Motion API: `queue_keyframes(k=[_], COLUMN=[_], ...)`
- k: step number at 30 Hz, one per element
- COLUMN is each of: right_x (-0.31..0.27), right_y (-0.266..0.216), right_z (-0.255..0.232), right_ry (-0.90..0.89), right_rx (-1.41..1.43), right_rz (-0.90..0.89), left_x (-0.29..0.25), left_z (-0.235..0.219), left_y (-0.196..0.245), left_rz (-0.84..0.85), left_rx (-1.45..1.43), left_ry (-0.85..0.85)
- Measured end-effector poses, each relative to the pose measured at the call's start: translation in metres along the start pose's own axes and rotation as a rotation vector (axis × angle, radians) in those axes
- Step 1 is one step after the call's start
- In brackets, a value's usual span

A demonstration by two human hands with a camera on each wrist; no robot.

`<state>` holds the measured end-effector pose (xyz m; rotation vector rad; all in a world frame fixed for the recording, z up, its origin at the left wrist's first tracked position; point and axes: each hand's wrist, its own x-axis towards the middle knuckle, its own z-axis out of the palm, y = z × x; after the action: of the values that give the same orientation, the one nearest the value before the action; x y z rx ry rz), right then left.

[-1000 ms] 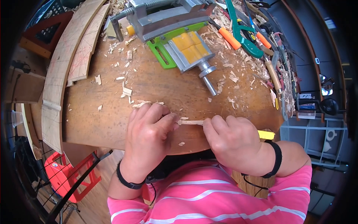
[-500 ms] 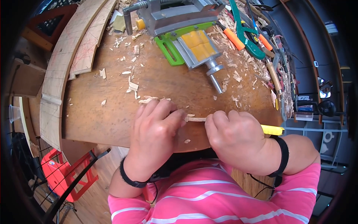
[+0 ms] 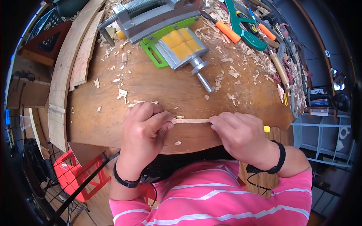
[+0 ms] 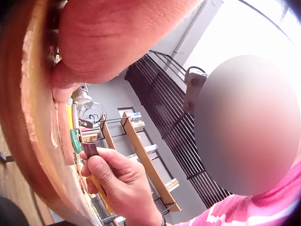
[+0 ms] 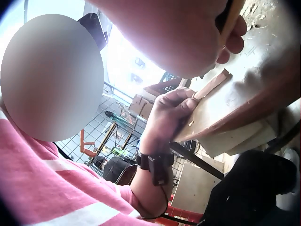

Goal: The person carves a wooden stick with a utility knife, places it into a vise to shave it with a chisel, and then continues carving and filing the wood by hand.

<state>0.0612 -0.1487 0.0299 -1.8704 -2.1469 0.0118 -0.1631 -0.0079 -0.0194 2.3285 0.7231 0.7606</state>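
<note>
My left hand (image 3: 142,128) pinches one end of a thin, pale wooden strip (image 3: 192,121) between thumb and fingers, low over the table's near edge. The strip points right, toward my other hand. My right hand (image 3: 243,137) grips a utility knife (image 3: 267,129), whose yellow end sticks out behind the palm. In the left wrist view the knife's dark blade (image 4: 90,149) shows beyond the thumb. From the right wrist, the strip (image 5: 214,84) angles up from the left hand's fingertips. Knuckles hide the blade in the head view.
A metal vise (image 3: 184,47) with yellow pads and a green base stands at the back of the table (image 3: 151,84). Long boards (image 3: 62,83) line the left side. Hand tools, including a green-handled one (image 3: 252,40), lie among shavings at right. A red stool (image 3: 71,175) is below left.
The right hand has moved away from the left hand, so a longer piece of the strip shows between them. Less of the knife's yellow end shows. The head view has shifted slightly.
</note>
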Motion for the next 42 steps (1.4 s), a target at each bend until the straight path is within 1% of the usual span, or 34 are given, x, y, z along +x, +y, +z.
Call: queue_keyframes(k=[2,14,17,19,23,25,34,37,41,42], right_x=[0.003,0.01,0.015,0.022,0.035,0.041,0.052,0.049,0.035,0.027], right_y=[-0.001,-0.007,-0.008,-0.011,-0.022,-0.027,-0.041,-0.042,-0.029,-0.024], right_z=[0.002,0.0,-0.006,-0.015,-0.021,-0.024,-0.025,-0.022,-0.014,-0.009], right_ry=[-0.011,-0.082,-0.137,-0.229,-0.276,-0.325,-0.41,-0.373,-0.327,-0.252], right_rx=[0.005,-0.078,-0.093,-0.156,-0.224,-0.302,-0.402,-0.414,-0.36,-0.297], right_rz=[-0.025,-0.029,-0.057,-0.125,-0.126,-0.162,-0.169,-0.185,-0.148,-0.114], left_x=[0.0,0.001,0.001,0.001,0.001,0.0,0.0,0.0,0.0,-0.001], left_z=[-0.001,-0.004,-0.003,-0.004,-0.004,-0.003,-0.003,-0.003,-0.002,-0.002], left_y=[0.0,0.001,0.002,0.004,0.004,0.003,0.004,0.004,0.001,-0.001], left_rz=[-0.009,0.003,-0.003,-0.004,-0.011,-0.002,-0.012,-0.011,0.005,0.013], left_rx=[0.011,0.011,0.02,0.04,0.045,0.042,0.007,0.004,0.015,0.012], left_ry=[0.007,-0.003,-0.001,0.011,0.007,0.016,0.045,0.048,0.042,0.021])
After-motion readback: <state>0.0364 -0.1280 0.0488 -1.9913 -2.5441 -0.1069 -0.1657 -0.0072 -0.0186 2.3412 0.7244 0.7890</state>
